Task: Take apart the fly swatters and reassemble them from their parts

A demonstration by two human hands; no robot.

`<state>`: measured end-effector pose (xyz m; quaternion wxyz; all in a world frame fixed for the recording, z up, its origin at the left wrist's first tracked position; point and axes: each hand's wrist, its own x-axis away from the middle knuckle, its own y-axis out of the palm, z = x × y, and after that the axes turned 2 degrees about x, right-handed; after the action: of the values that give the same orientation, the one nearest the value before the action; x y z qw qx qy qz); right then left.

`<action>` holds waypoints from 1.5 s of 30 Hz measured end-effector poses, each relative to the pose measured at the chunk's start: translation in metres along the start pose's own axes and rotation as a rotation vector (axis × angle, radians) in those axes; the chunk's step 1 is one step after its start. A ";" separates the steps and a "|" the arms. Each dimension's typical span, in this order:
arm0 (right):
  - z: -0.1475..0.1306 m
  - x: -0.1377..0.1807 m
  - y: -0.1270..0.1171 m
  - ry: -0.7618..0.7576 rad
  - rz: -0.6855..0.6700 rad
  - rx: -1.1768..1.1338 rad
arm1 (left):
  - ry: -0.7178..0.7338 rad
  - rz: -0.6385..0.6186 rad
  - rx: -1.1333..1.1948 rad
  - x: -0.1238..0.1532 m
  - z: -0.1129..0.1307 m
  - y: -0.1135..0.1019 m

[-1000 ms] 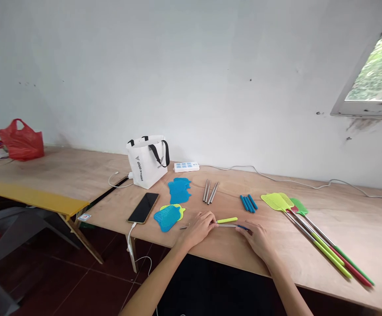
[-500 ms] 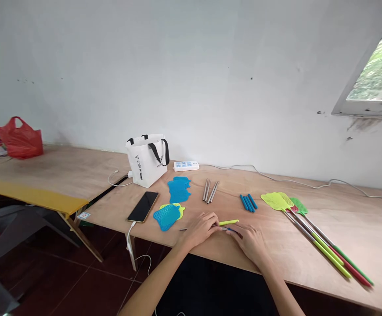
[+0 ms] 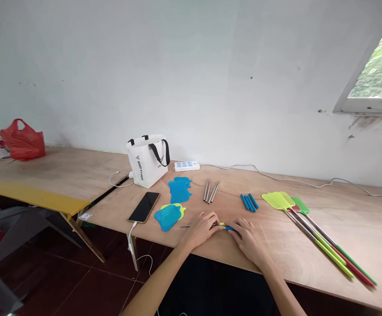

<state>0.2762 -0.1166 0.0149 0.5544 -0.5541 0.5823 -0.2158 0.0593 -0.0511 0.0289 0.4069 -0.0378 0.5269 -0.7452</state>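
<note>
My left hand rests on the wooden table near its front edge, fingers curled over a thin metal rod whose end sticks out to the left. My right hand sits close against it, fingers closed round a blue handle sleeve on that rod. A yellow-green handle shows only as a sliver between the two hands. Beyond them lie three loose metal rods and several blue handle sleeves.
Blue swatter heads and a blue-on-yellow stack lie left of my hands, beside a phone on a cable. A white bag and power strip stand behind. Finished swatters lie at right. A red bag sits far left.
My right hand has slid left along the rod until it meets my left hand. The yellow-green handle, fully visible before, is now almost covered.
</note>
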 end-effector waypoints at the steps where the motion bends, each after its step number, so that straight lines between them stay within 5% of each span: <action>1: 0.000 0.000 0.000 -0.001 0.008 0.014 | 0.000 0.008 -0.009 0.000 0.000 0.001; 8: 0.004 0.003 0.004 0.052 0.109 0.084 | -0.008 0.050 -0.058 0.002 -0.001 0.004; 16: 0.008 0.001 0.005 0.077 0.054 0.012 | -0.037 0.052 -0.079 0.001 0.000 0.004; 29: 0.059 0.010 0.001 0.188 0.081 -0.126 | -0.063 0.069 -0.074 0.001 -0.001 0.005; 45: 0.054 0.007 0.014 0.067 0.036 -0.071 | 0.005 0.053 -0.027 0.001 -0.007 0.009</action>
<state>0.3200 -0.0991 -0.0155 0.5186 -0.5553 0.6175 -0.2035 0.0608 -0.0473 0.0181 0.4245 -0.0272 0.5387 -0.7272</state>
